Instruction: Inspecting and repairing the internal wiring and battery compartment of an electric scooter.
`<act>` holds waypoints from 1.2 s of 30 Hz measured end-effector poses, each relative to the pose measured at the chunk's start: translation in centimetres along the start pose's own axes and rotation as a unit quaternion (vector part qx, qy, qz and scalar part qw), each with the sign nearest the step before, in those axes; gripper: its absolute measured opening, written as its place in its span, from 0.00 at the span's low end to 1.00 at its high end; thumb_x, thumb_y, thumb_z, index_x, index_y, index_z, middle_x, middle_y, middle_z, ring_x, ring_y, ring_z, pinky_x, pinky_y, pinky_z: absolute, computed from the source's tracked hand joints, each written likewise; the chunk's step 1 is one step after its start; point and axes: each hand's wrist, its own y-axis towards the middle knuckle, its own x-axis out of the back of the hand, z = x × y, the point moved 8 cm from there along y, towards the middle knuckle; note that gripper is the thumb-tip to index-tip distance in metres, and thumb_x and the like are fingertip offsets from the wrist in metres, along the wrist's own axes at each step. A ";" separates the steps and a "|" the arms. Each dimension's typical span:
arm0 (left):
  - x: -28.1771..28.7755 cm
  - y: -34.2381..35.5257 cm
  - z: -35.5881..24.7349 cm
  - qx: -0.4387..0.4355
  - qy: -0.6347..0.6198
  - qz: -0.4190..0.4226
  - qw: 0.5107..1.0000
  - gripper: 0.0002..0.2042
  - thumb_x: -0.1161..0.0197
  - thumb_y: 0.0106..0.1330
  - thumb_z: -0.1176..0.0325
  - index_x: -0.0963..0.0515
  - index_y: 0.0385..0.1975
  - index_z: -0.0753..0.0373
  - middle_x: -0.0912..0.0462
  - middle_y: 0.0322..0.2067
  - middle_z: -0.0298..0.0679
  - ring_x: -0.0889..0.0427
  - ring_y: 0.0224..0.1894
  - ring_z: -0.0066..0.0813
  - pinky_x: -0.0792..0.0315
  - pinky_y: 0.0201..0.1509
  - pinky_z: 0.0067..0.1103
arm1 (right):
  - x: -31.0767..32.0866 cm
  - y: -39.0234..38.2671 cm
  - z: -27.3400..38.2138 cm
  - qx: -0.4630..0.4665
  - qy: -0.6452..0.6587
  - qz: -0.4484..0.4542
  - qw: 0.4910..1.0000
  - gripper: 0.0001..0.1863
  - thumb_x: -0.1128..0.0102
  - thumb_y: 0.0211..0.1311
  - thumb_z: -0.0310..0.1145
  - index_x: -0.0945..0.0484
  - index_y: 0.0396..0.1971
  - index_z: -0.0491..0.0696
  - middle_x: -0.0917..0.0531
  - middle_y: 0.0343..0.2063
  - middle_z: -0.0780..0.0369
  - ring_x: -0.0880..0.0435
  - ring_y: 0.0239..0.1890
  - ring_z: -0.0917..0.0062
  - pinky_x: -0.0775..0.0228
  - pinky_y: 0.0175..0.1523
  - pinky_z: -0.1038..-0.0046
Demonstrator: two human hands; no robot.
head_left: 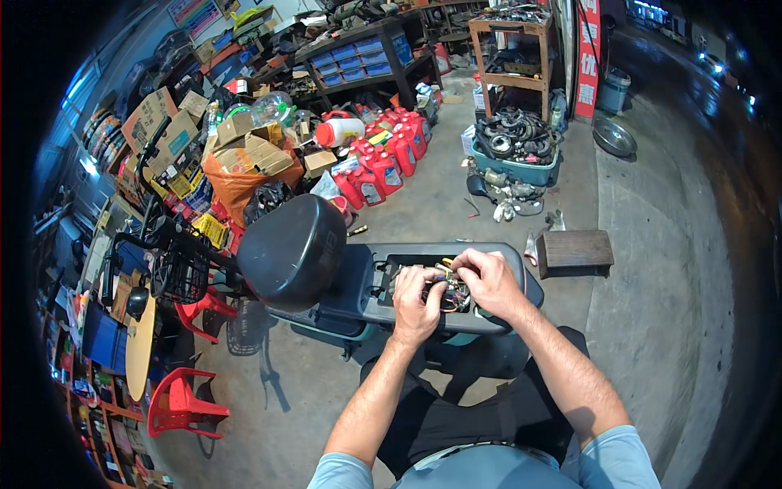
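Note:
In front of me stands an electric scooter with its black seat [293,251] tipped up toward the handlebar. Behind the seat lies an uncovered compartment [383,283], with a tangle of coloured wires [453,303] inside. My left hand [417,303] is closed over the compartment, its thumb and fingers pinching wires. Close beside it, my right hand [491,284] bends in from the right, fingertips pinched on wires near some yellow connectors. Both hands cover much of the wiring, so the exact strands between the fingers are hidden.
A low wooden stool [575,253] stands beyond the scooter's right end. Further off are a teal tub [513,169] of metal parts and many red bottles [383,173]. Red plastic chairs [187,403] stand at the left. A metal basin [614,138] lies at the right.

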 end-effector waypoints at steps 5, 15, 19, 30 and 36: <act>0.0 -0.1 0.3 0.036 -0.026 0.027 0.999 0.10 0.31 0.56 0.76 0.21 0.37 0.62 0.19 0.31 0.39 0.22 0.35 0.39 0.30 0.46 0.32 | 0.1 -0.2 2.1 0.108 -0.064 -0.014 0.992 0.09 0.39 0.59 0.28 0.15 0.38 0.44 0.13 0.26 0.59 0.14 0.28 0.69 0.27 0.43 0.69; 0.4 0.1 0.8 0.021 -0.048 0.027 0.998 0.09 0.36 0.58 0.80 0.19 0.38 0.64 0.17 0.34 0.42 0.20 0.37 0.39 0.27 0.44 0.29 | -0.6 0.0 -0.2 -0.036 0.054 0.036 0.997 0.11 0.39 0.55 0.27 0.14 0.38 0.45 0.13 0.26 0.58 0.15 0.28 0.70 0.25 0.45 0.68; 0.5 0.0 1.3 0.009 -0.009 0.059 0.998 0.08 0.32 0.54 0.80 0.19 0.33 0.64 0.16 0.33 0.40 0.19 0.38 0.39 0.26 0.44 0.30 | -0.8 0.1 -0.2 -0.014 0.010 0.048 0.999 0.10 0.37 0.55 0.29 0.13 0.37 0.45 0.13 0.25 0.59 0.15 0.29 0.69 0.27 0.48 0.68; 1.4 0.0 0.5 -0.029 -0.047 0.102 0.993 0.09 0.30 0.53 0.79 0.23 0.31 0.63 0.18 0.32 0.39 0.20 0.38 0.38 0.28 0.46 0.30 | -1.1 -0.1 0.0 -0.024 -0.048 0.086 0.995 0.08 0.35 0.55 0.33 0.13 0.34 0.49 0.13 0.28 0.62 0.17 0.37 0.69 0.34 0.54 0.66; 0.5 1.1 0.8 0.000 -0.028 0.195 0.980 0.15 0.27 0.54 0.74 0.20 0.42 0.62 0.20 0.30 0.38 0.22 0.37 0.37 0.28 0.44 0.30 | -1.1 -0.1 -0.6 -0.047 -0.069 0.076 0.994 0.08 0.34 0.55 0.35 0.14 0.33 0.50 0.14 0.27 0.62 0.18 0.36 0.68 0.34 0.55 0.66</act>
